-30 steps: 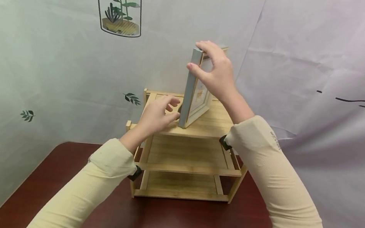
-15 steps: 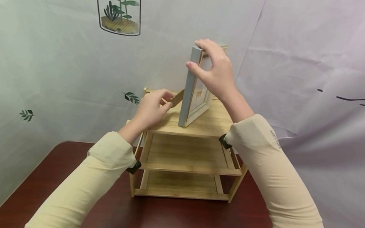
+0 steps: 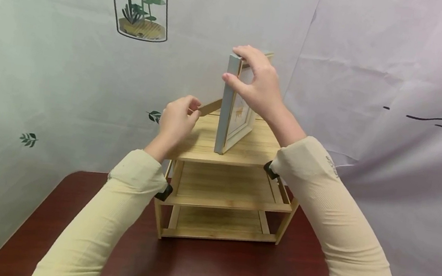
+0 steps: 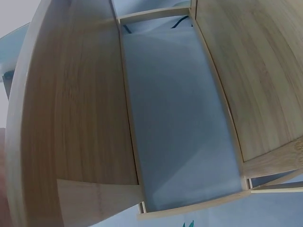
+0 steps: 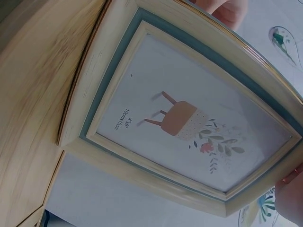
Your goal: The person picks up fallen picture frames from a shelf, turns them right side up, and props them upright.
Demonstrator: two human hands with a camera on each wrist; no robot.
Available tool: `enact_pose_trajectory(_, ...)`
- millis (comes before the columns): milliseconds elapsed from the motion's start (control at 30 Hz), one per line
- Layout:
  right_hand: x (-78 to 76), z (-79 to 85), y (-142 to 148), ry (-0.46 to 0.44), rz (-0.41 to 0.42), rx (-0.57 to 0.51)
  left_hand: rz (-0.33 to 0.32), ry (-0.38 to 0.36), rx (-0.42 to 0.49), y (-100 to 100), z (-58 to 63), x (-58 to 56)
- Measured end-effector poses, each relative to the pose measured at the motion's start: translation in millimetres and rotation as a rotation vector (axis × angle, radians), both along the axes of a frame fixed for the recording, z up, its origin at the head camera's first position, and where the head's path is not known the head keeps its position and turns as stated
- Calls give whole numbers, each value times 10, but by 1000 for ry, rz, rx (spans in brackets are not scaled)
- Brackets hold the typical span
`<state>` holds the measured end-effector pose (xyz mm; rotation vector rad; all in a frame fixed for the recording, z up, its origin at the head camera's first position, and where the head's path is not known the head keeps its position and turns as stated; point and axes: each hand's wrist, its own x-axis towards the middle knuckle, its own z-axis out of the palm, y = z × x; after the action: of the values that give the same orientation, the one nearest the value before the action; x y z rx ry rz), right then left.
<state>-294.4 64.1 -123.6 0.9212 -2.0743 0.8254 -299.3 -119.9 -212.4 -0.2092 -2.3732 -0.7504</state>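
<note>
Two bare hands are set to a rectangular picture frame with a cream face and a grey-blue side (image 3: 226,110), which is stood upright on the top board of a pale, three-tiered wooden rack (image 3: 233,184). Its upper corner is gripped by the right hand (image 3: 261,85), with the thumb laid against the grey-blue side and the fingers bent over the top. A flat brown strut (image 3: 210,107), swung out from behind the frame, is pinched narrowly at its end between the thumb and fingers of the left hand (image 3: 178,117). In the right wrist view, the cream moulding is seen to be faintly streaked, edged with a thin gold line and lined by a teal band. Within it, a white printed sheet (image 5: 184,118) is shown sideways, decorated with a brown legged shape, grey-green leaves and a reddish flower, and marked "4"x6"" and "10cmx15cm". Small dark letters are borne by the rolled cuff of the right cream ribbed sleeve (image 3: 335,229), too small to be read surely. The rack, smooth and straight-grained, is placed on a glossy dark-red table (image 3: 211,268), backed by a creased whitish cloth (image 3: 66,64) printed with leaf sprigs and a potted plant in a black-outlined vessel.
</note>
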Motion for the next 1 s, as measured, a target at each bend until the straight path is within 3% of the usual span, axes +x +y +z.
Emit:
enact_pose_trajectory(267,-5,34,-21,-11,-22,38,8,-2,-5,-9,-8,2)
enact_pose_trajectory(633,-33,113,-146,-114,-71,99,-2,2,-30,-37,-75,6)
enact_pose_trajectory(1000,-99,140,-342,-112,-71,191,42,-68,-32,-78,-114,29)
